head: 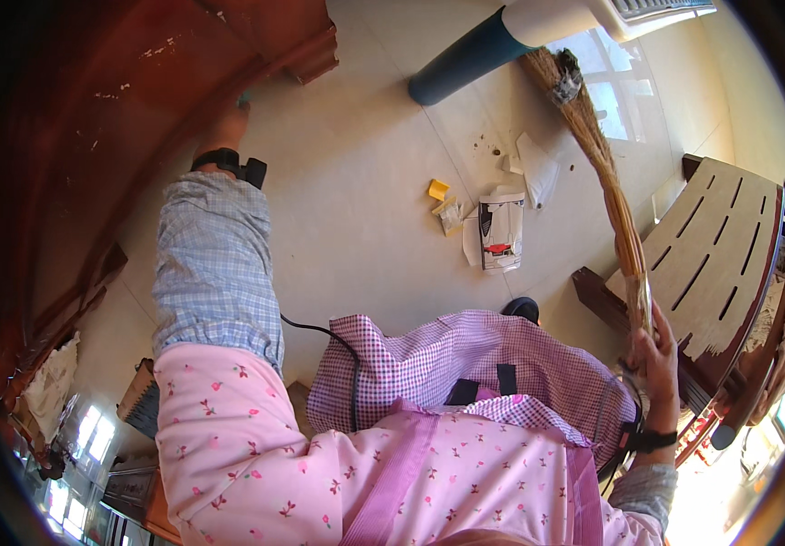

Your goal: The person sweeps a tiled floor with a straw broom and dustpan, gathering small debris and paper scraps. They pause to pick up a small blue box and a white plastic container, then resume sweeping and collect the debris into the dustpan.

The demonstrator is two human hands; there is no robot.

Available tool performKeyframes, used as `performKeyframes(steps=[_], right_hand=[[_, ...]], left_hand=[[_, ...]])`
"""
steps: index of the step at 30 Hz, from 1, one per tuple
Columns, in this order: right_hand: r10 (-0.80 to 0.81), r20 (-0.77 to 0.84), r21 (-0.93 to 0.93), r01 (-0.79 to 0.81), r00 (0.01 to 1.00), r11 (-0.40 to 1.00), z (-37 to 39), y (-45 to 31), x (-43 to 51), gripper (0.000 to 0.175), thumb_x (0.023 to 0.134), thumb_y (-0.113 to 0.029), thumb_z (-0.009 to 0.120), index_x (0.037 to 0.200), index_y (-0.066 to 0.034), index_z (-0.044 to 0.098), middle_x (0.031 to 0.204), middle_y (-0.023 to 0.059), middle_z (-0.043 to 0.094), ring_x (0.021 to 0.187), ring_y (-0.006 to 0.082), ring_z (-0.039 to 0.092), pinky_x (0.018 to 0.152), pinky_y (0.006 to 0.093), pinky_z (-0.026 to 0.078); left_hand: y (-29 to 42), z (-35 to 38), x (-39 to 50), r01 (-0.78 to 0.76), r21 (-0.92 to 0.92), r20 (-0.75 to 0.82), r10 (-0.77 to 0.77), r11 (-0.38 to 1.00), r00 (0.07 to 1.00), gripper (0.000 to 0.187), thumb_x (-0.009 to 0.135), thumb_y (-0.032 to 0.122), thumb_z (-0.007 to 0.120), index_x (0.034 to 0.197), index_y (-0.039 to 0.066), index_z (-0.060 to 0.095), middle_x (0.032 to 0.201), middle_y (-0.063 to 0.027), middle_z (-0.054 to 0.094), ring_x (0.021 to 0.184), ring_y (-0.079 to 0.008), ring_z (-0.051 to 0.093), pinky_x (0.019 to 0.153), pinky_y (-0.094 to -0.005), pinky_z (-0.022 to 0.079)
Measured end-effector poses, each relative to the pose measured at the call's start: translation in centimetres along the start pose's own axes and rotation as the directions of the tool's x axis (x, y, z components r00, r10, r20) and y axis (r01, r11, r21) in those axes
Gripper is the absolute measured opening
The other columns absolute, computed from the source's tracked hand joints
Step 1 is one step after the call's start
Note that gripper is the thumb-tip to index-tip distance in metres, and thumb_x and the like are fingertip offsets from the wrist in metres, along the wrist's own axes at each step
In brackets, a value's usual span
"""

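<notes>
My right hand (655, 362) grips the thin end of a straw broom (607, 177). The broom slants away across the floor, with a plastic-like wrap (565, 85) around its far part, and its far end passes out of sight behind a dark teal and white object. My left hand (226, 130) reaches forward beside reddish-brown wooden furniture (160, 89). Its fingers are mostly hidden at the furniture's edge, where a small bit of teal (243, 99) shows. Whether it holds anything cannot be made out.
Paper scraps (537, 167), a printed carton piece (501, 232), a yellow scrap (439, 189) and crumbs lie on the tiled floor (351, 205). The teal and white object (471, 65) stands ahead. On the right is a slotted wooden seat (713, 239). A black cable (317, 326) hangs near my apron.
</notes>
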State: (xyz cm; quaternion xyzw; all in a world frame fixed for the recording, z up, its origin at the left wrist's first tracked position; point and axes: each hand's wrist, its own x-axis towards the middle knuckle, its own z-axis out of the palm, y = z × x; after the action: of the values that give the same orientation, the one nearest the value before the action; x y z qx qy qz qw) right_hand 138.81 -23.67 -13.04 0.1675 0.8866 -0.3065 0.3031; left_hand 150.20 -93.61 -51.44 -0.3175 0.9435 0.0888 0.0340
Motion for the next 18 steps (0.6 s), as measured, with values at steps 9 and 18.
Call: performKeyframes(steps=[9, 18], right_hand=[[0.237, 0.06, -0.072, -0.232, 0.97, 0.97, -6.3, -1.2, -13.2, 0.065, 0.077, 0.011, 0.066, 0.139, -0.001, 0.053, 0.096, 0.0102, 0.067, 0.056, 0.011, 0.058, 0.047, 0.0221, 0.047], [-0.051, -0.064, 0.091, 0.057, 0.997, 0.994, -8.0, 1.0, -12.9, 0.066, 0.081, -0.016, 0.069, 0.143, -0.0056, 0.049, 0.101, 0.0085, 0.068, 0.056, 0.0086, 0.057, 0.047, 0.0206, 0.044]], left_hand=[[4.0, -1.8, -2.8, 0.263, -0.073, 0.072, -0.258, 0.962, 0.963, 0.065, 0.083, 0.031, 0.074, 0.136, 0.004, 0.05, 0.131, -0.0275, 0.057, 0.117, -0.0429, 0.058, 0.1, -0.0489, 0.045], [7.4, -3.0, -5.2, 0.197, 0.019, -0.057, -0.196, 0.98, 0.979, 0.065, 0.084, 0.041, 0.071, 0.141, 0.022, 0.046, 0.139, -0.016, 0.051, 0.123, -0.0411, 0.052, 0.1, -0.0523, 0.046]])
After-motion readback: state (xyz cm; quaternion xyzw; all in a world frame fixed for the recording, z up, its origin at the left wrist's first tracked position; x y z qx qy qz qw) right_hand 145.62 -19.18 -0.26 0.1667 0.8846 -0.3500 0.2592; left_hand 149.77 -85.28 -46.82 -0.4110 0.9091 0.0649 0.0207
